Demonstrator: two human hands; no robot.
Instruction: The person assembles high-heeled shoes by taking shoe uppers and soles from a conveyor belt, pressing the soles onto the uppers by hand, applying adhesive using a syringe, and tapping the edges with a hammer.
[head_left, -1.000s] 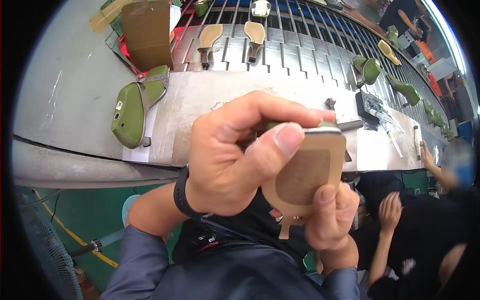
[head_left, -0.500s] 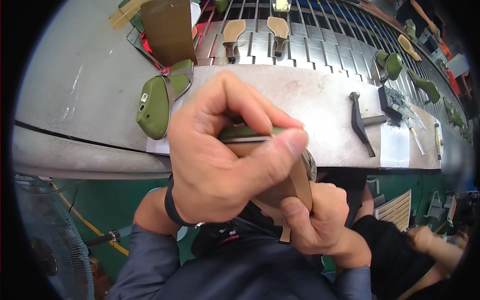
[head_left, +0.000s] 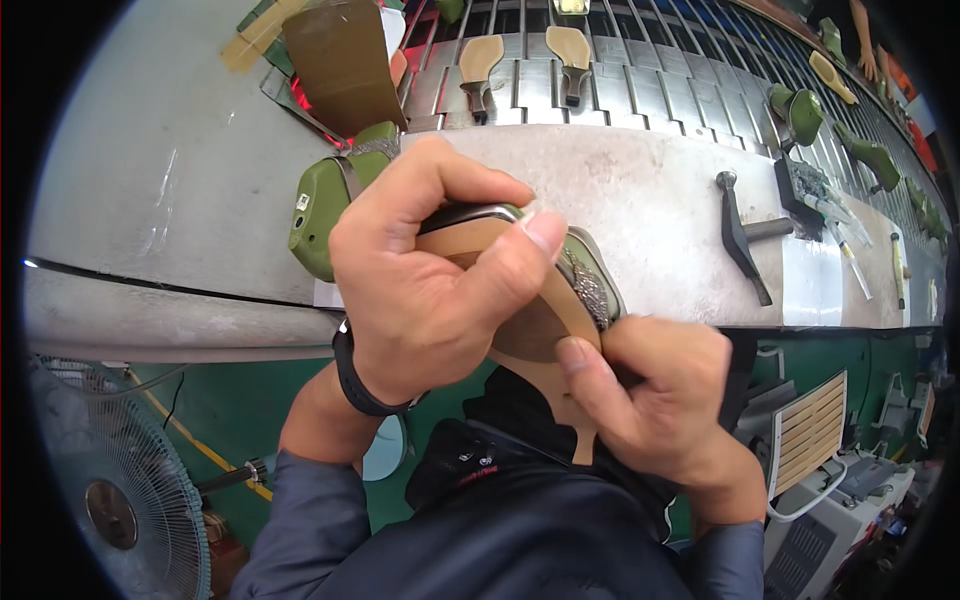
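Both my hands hold a sandal in front of me, its tan sole turned up toward me and a green shoe last inside it. A glittery silver strap runs along its right side. My left hand curls round the toe end, thumb and forefinger pinching close together at the rim. My right hand grips the right side, thumb pressed on the sole's edge and fingers by the strap. A narrow tan heel end points down toward my body. Beyond my left hand, another green last with a silver strap rests on the worktable.
A hammer lies on the right, near a black box and syringe-like tubes. Behind are a slatted metal conveyor with tan heeled soles and a brown board. A fan stands lower left, a slatted chair lower right.
My left hand has shifted left along the sandal's rim, and more of the last and strap shows. My right hand has moved up a little. The other person's arm at lower right has left the view.
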